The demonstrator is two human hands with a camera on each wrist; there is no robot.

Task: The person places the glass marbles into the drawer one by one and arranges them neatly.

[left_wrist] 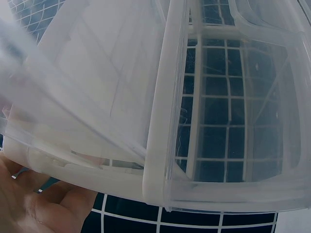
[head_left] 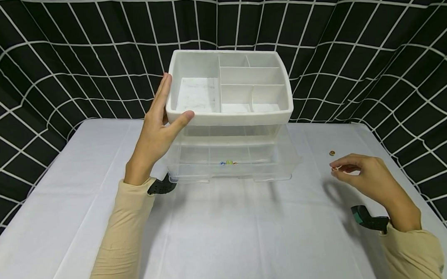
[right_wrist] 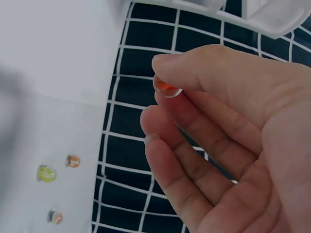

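A white organizer with a divided top tray [head_left: 231, 117] stands on the table. Its clear drawer [head_left: 191, 174] sticks out at the front, with several coloured marbles [head_left: 229, 162] inside. My left hand [head_left: 153, 132] rests against the tray's left side, fingers along the wall and thumb on the front rim; in the left wrist view part of that hand [left_wrist: 48, 208] shows beside the clear plastic. My right hand [head_left: 371, 176] pinches a clear marble with an orange core [right_wrist: 167, 87] between thumb and forefinger, above the table to the right of the organizer.
Just beyond the right hand, an orange-brown marble [head_left: 332, 153] lies on the white tabletop [head_left: 220, 239]. The right wrist view also has a yellow-green marble [right_wrist: 47, 173] and an orange marble [right_wrist: 73, 161] there. A black cloth with white grid lines [head_left: 129, 31] surrounds the table's back and sides.
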